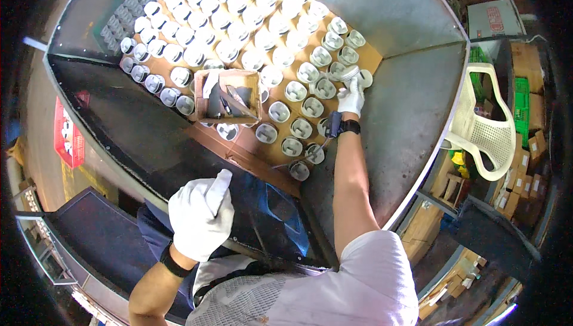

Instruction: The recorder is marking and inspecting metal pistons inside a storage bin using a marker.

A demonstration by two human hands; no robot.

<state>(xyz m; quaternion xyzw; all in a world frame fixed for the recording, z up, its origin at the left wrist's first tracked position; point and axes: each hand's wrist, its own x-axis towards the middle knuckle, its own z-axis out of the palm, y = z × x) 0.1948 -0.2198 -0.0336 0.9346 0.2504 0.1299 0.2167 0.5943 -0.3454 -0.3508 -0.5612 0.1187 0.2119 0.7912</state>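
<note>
My right hand (352,98), in a white glove, reaches into a metal-walled bin and is closed round a pale metal piston (350,74) near the right wall. Other pistons (324,88) stand close beside it. Many more pistons (228,50) stand in rows on brown cardboard (271,159). My gloved left hand (200,215) is raised outside the bin's near edge, one finger stretched out and the others loosely curled. Nothing shows in it. A small open carton (258,96) sits among the pistons, with a pen-like tool (225,106) and other small items inside.
The bin's dark near wall (143,129) stands between my body and the pistons. Outside on the right is a cream plastic chair (486,126), with green crates (521,111) and cardboard boxes (507,203) behind it. A red crate (70,135) stands on the floor at left.
</note>
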